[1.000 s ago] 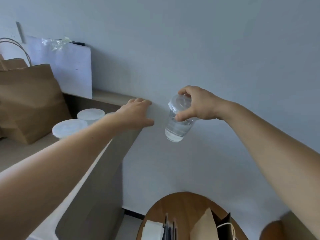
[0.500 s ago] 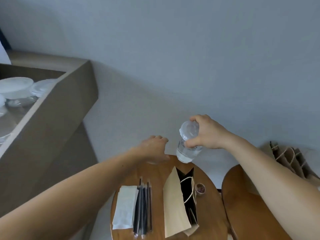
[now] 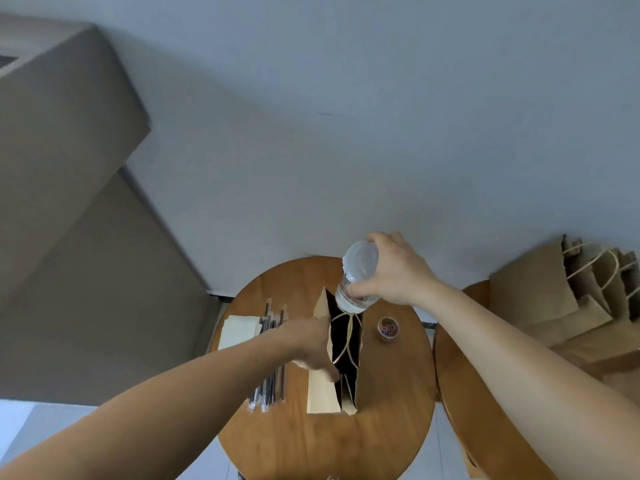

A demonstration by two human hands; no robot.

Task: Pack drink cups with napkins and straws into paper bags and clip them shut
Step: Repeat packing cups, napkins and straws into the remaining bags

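right hand: grips cup over paper bag | left hand: pinches its rim

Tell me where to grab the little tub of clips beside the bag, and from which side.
Take the clip tub by its round side wall, just under the rim, coming straight down from above. It stands upright with its mouth open, so a level pinch across the wall should keep the clips in. Set the fingers on its near and far sides, since the paper bag stands close on its left.
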